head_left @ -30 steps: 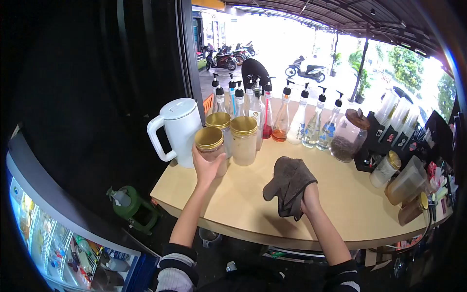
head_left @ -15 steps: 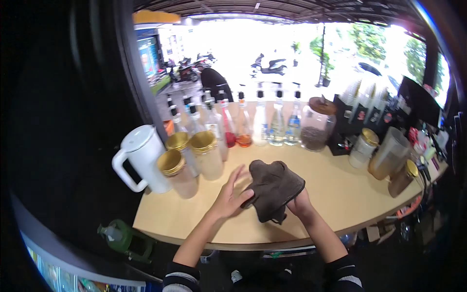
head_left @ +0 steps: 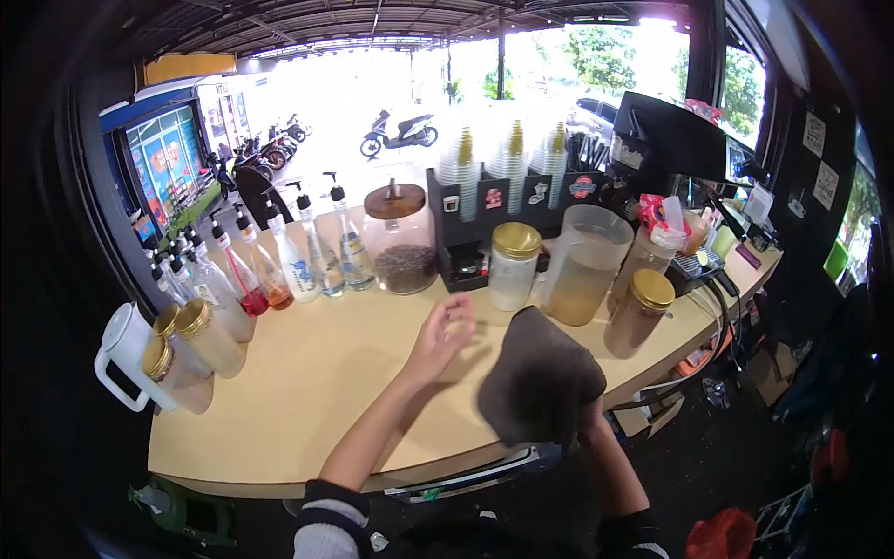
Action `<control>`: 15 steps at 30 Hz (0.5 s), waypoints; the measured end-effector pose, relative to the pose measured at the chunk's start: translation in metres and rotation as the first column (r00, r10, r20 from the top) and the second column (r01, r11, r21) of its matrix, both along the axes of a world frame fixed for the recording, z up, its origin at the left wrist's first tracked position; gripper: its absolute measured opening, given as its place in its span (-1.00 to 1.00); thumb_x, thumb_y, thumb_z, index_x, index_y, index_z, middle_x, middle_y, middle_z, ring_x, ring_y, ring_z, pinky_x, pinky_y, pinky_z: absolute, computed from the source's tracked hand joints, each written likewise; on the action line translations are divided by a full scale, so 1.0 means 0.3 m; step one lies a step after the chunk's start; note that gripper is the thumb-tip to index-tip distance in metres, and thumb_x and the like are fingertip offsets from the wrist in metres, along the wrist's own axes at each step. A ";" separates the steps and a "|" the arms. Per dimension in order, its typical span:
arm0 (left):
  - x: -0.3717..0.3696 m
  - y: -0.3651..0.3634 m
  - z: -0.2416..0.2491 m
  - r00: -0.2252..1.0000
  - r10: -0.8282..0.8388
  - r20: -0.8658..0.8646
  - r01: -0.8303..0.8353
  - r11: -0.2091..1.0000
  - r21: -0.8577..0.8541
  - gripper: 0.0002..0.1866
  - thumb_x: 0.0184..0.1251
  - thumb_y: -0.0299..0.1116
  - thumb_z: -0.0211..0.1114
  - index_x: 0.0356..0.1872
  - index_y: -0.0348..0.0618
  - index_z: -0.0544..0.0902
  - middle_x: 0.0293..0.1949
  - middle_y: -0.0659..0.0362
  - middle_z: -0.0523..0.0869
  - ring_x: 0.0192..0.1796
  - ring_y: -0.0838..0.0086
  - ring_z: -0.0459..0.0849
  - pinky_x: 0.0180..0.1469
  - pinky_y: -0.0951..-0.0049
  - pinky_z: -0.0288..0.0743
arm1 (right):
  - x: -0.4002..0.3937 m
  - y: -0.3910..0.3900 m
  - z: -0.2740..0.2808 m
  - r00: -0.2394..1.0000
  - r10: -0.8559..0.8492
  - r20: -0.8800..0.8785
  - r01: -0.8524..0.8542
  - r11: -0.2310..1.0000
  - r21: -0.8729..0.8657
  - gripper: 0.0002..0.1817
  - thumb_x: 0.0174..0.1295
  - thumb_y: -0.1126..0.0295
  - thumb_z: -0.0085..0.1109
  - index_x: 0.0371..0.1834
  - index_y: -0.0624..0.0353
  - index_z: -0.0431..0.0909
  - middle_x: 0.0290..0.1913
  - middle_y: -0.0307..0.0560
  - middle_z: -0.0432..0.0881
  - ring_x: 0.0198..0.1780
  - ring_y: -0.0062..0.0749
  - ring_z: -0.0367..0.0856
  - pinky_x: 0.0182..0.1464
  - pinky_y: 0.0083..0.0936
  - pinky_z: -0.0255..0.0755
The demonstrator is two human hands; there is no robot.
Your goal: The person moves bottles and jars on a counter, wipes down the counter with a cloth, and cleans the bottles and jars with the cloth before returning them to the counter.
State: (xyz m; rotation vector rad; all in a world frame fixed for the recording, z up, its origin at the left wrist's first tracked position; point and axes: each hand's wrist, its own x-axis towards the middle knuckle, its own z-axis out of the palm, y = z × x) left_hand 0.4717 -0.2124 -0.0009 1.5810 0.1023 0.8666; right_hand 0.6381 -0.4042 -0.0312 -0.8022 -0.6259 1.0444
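Note:
A dark brown cloth [head_left: 540, 377] hangs spread over the front part of the wooden counter, slightly blurred. My right hand [head_left: 590, 416] grips it at its right side, with most of the fingers hidden behind the fabric. Left of the cloth, my left hand [head_left: 441, 337] is raised over the counter, fingers loosely apart and holding nothing. Just beyond the cloth stand a gold-lidded jar [head_left: 514, 270] of pale contents and a cloudy plastic pitcher [head_left: 585, 265]. Another gold-lidded jar [head_left: 640, 314], with brown contents, is to the right of the cloth.
Pump bottles [head_left: 317, 247] line the counter's [head_left: 307, 391] back edge, beside a wooden-lidded glass jar [head_left: 400, 242] of dark beans. A white jug [head_left: 126, 349] and gold-lidded jars stand at the left. A black organizer [head_left: 494, 200] holds stacked cups. A monitor [head_left: 666, 140] stands back right.
My view has swung to the right. My left hand has come off the cloth, which my right hand still holds and which now hangs more spread out, nearer the right-hand jars.

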 end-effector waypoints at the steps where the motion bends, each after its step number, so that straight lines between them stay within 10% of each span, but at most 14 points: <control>1: 0.101 0.029 -0.014 0.990 0.138 -0.004 -0.138 0.989 -0.049 -0.40 0.24 -0.30 0.32 0.24 -0.25 0.28 0.09 0.07 0.44 0.12 0.47 0.46 0.14 0.45 0.39 | 0.044 -0.009 -0.023 1.000 0.002 -0.003 -0.002 1.000 0.001 -0.61 0.40 0.31 -0.05 0.22 0.27 0.35 0.23 -0.03 0.41 0.19 -0.35 0.41 0.21 -0.48 0.36; 3: 0.288 0.108 -0.071 0.961 0.275 -0.007 -0.275 0.957 -0.096 -0.29 0.18 -0.32 0.38 0.28 -0.25 0.20 0.11 0.03 0.39 0.12 0.44 0.46 0.14 0.43 0.42 | 0.125 -0.012 -0.060 0.990 -0.027 0.140 0.042 0.993 -0.109 -0.56 0.37 0.27 0.01 0.25 0.25 0.32 0.22 -0.05 0.41 0.20 -0.36 0.40 0.23 -0.48 0.32; 5: 0.454 0.194 -0.127 0.761 0.648 -0.004 -0.626 0.737 0.256 -0.11 -0.04 -0.27 0.52 0.27 -0.31 0.18 0.17 -0.10 0.34 0.16 0.25 0.47 0.19 0.31 0.40 | 0.204 -0.006 -0.078 0.955 -0.041 0.294 0.105 0.973 -0.205 -0.50 0.34 0.22 0.06 0.27 0.23 0.29 0.21 -0.07 0.41 0.21 -0.38 0.38 0.25 -0.49 0.27; 15: 0.574 0.220 -0.082 0.672 0.738 0.054 -0.723 0.639 0.264 -0.02 -0.39 -0.24 0.64 0.17 -0.29 0.29 0.02 -0.03 0.54 0.10 0.15 0.54 0.16 0.24 0.40 | 0.271 0.010 0.007 0.946 -0.268 0.181 0.241 0.958 0.155 -0.47 0.32 0.14 0.03 0.23 0.25 0.30 0.09 -0.06 0.48 0.13 -0.31 0.47 0.17 -0.30 0.38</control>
